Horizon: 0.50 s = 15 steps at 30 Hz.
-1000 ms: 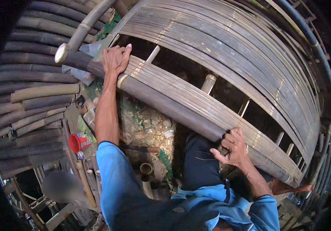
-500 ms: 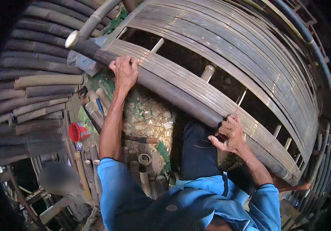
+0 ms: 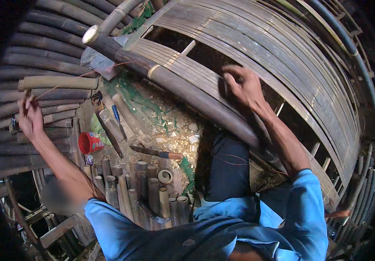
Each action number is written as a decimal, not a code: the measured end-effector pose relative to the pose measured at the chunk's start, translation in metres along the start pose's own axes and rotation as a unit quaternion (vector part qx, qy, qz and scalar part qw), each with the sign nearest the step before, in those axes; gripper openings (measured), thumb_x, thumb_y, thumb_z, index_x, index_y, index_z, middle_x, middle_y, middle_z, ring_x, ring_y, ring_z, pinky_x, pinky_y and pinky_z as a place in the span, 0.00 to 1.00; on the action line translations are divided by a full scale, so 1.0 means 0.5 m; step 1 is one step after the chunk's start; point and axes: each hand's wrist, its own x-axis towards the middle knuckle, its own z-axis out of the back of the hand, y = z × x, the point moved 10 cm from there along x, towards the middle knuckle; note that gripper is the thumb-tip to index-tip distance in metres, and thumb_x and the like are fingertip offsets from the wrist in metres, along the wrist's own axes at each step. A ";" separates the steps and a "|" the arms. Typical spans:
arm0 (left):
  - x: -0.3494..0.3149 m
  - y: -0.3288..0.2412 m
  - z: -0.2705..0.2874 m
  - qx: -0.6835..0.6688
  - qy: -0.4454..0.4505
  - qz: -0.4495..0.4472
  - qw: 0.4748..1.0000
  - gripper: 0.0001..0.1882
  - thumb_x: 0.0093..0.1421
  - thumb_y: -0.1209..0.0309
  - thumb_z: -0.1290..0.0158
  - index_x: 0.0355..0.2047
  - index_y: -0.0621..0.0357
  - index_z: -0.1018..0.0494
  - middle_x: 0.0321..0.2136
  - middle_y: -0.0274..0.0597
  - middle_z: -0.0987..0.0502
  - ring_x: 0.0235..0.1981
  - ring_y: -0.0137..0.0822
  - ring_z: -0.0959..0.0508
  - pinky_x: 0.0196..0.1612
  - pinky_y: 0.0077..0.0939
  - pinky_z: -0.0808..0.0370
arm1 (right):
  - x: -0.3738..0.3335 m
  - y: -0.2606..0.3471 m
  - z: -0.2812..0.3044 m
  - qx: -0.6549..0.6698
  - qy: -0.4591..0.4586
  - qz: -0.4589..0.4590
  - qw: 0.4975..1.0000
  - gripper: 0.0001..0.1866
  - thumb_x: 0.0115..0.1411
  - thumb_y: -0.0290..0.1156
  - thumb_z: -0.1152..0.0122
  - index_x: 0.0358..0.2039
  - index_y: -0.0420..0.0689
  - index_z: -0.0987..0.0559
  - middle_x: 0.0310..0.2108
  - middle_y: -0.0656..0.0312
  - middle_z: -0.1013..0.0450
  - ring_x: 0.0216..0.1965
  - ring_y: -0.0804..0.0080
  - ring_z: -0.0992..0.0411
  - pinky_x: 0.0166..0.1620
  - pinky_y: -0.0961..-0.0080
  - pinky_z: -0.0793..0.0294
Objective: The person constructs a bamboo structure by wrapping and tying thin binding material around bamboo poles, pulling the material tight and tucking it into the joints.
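Observation:
My left hand [image 3: 30,115] is out at the far left, its fingers pinched on a thin reddish-brown strand [image 3: 94,71]. That strand stretches across to a dark bamboo pole [image 3: 187,95] and meets it by a pale band wrapped round pole and slats. Over the long bamboo slats [image 3: 196,71] hovers my right hand [image 3: 244,85], fingers loosely curled, thumb apart from them, nothing visible between. The slats and pole form one curved panel with crosspieces [image 3: 189,48] showing in the gap. Another thin strand [image 3: 235,157] lies across my dark-trousered knee.
On the littered ground are a machete [image 3: 157,152], a blue-handled tool [image 3: 116,114] and a red tub [image 3: 89,142]. Cut bamboo tubes [image 3: 152,187] stand close to my body. Stacked bamboo poles [image 3: 43,61] line the left; more lean at the right.
My left hand has left the pole and swung far left, drawing the strand out. My right hand has moved up and left, off the pole's lower part. The panel has shifted slightly right at its far end.

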 end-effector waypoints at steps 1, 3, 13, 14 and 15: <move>0.025 0.048 -0.045 0.043 0.045 0.024 0.998 0.18 0.67 0.79 0.52 0.56 0.69 0.28 0.52 0.48 0.23 0.38 0.29 0.30 0.47 0.22 0.31 | 0.035 -0.010 -0.030 0.004 0.002 -0.010 1.000 0.18 0.61 0.36 0.40 0.50 0.43 0.17 0.46 0.46 0.20 0.50 0.46 0.23 0.58 0.58 0.27; 0.006 0.231 -0.251 0.169 0.128 0.076 0.974 0.20 0.68 0.77 0.51 0.60 0.63 0.27 0.46 0.35 0.24 0.31 0.19 0.35 0.37 0.15 0.34 | 0.100 -0.073 -0.055 -0.025 -0.001 -0.044 0.999 0.22 0.61 0.38 0.43 0.53 0.42 0.20 0.49 0.40 0.22 0.54 0.42 0.25 0.59 0.56 0.27; -0.205 0.889 -0.729 0.683 0.337 0.014 0.648 0.11 0.55 0.70 0.39 0.39 0.49 0.15 0.41 0.55 0.16 0.45 0.53 0.17 0.51 0.45 0.22 | 0.247 -0.194 -0.288 0.046 0.088 -0.295 0.950 0.32 0.53 0.33 0.42 0.62 0.49 0.25 0.55 0.42 0.25 0.57 0.46 0.26 0.60 0.61 0.27; -0.237 0.908 -0.757 0.679 0.371 0.049 0.631 0.11 0.55 0.69 0.38 0.39 0.48 0.15 0.42 0.56 0.17 0.46 0.54 0.17 0.51 0.45 0.22 | 0.248 -0.217 -0.284 0.039 0.084 -0.310 0.946 0.30 0.53 0.34 0.40 0.60 0.48 0.22 0.54 0.42 0.24 0.56 0.47 0.24 0.58 0.62 0.26; -0.244 0.924 -0.745 0.720 0.381 0.043 0.579 0.11 0.54 0.68 0.38 0.39 0.47 0.14 0.41 0.58 0.17 0.46 0.53 0.17 0.51 0.44 0.21 | 0.243 -0.205 -0.302 0.041 0.091 -0.312 0.945 0.30 0.53 0.34 0.40 0.60 0.48 0.22 0.54 0.42 0.24 0.56 0.47 0.24 0.58 0.62 0.26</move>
